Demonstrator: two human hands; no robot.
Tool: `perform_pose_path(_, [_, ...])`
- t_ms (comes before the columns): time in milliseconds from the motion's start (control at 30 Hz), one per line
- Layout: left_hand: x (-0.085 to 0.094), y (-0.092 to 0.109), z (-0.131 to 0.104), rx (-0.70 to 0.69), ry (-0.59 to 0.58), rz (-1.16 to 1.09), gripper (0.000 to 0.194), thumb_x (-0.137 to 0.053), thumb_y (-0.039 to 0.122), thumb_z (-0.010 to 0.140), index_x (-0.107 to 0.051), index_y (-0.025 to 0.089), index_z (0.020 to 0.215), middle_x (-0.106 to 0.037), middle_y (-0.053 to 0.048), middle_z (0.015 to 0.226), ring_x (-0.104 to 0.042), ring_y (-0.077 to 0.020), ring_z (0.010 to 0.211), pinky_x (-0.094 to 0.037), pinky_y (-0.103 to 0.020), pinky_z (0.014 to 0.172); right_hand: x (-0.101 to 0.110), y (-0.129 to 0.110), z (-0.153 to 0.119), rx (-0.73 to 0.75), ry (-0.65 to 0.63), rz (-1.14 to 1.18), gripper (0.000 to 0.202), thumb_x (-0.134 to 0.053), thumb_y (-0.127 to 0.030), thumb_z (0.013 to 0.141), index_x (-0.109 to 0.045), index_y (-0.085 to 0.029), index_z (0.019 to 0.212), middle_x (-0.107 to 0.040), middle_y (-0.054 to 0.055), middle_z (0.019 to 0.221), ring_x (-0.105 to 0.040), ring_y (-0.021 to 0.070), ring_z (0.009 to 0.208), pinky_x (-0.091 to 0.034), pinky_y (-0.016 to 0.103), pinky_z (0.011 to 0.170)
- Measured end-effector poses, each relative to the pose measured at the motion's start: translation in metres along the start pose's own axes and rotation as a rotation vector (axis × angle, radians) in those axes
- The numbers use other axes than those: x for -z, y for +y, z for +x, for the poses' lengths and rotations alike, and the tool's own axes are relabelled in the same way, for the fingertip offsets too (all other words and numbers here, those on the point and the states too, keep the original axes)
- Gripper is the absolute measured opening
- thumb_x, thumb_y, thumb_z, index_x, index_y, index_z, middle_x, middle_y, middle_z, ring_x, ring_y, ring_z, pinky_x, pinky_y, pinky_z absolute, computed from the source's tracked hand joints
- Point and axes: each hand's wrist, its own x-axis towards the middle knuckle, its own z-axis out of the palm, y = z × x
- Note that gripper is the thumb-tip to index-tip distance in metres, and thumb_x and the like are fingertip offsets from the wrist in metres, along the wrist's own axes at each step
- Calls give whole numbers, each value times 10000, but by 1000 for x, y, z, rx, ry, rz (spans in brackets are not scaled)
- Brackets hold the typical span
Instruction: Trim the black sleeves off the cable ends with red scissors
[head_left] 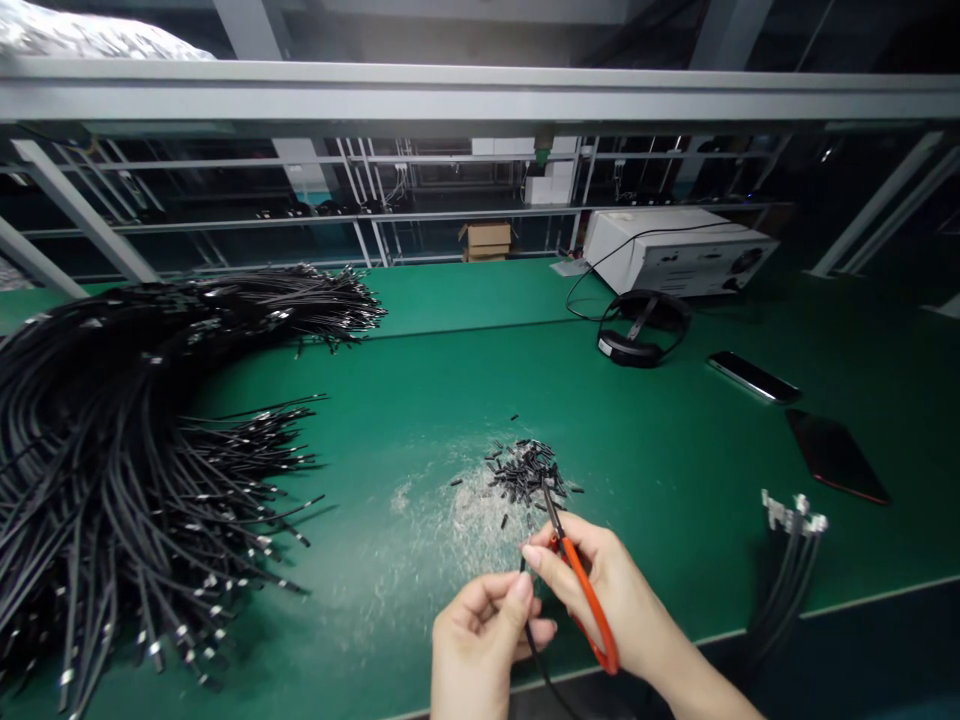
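Near the table's front edge, my left hand point(491, 635) pinches a thin black cable point(534, 650) close to its end, with the rest trailing down out of view. My right hand point(611, 590) is closed around a pair of scissors point(589, 595) with red-orange handles, the dark blades pointing away from me. The right thumb and fingertips come close to the cable end; whether they touch it I cannot tell. Just beyond the blade tips lies a heap of short black offcuts point(525, 470), with fine pale strands point(476, 510) scattered around it.
A large bundle of black cables point(135, 430) covers the left side. At the right edge hang several cables with white connectors point(796, 515). A phone point(754, 377), a dark flat object point(836, 455), a black headset point(641, 328) and a white box-shaped device point(679, 252) sit on the green table point(420, 390).
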Motion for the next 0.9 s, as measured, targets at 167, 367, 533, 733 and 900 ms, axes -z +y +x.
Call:
perform_pose_path(167, [0, 0, -2, -59, -43, 16, 258, -780, 331, 577, -694, 105, 668, -670, -34, 562, -627, -144, 476, -539, -234, 505, 2, -7, -3, 182, 17, -159, 169, -524, -299, 852, -581, -172, 755, -527, 2, 730, -516, 117, 657, -394, 213, 596])
perform_pose_path(367, [4, -4, 0, 20, -80, -45, 271, -776, 333, 590, -703, 111, 728, -663, -34, 577, -610, -121, 476, -529, -231, 524, 6, -8, 0, 71, -86, -6, 152, -558, -301, 830, -600, -166, 774, -542, -5, 724, -517, 103, 643, -413, 195, 594])
perform_pose_path(533, [6, -5, 1, 42, -166, -100, 235, -762, 313, 625, -698, 115, 731, -629, -14, 563, -559, -83, 448, -506, -216, 499, 11, -6, 2, -64, -201, 181, 152, -594, -310, 802, -583, -159, 795, -479, -53, 554, -399, 51, 428, -329, 152, 401])
perform_pose_path(733, [13, 2, 4, 176, -389, -98, 218, -733, 308, 668, -697, 102, 728, -579, 6, 496, -483, -47, 360, -496, -212, 434, 32, -5, 14, -44, -445, 161, 212, -599, -349, 787, -617, -140, 817, -497, -39, 564, -421, 60, 427, -340, 166, 404])
perform_pose_path(900, [19, 11, 6, 299, -630, -39, 300, -650, 339, 742, -717, 52, 795, -607, -34, 543, -533, -63, 388, -497, -201, 431, 48, -11, 31, 113, -618, 47, 226, -619, -338, 768, -678, -126, 823, -542, -2, 672, -474, 85, 565, -386, 184, 522])
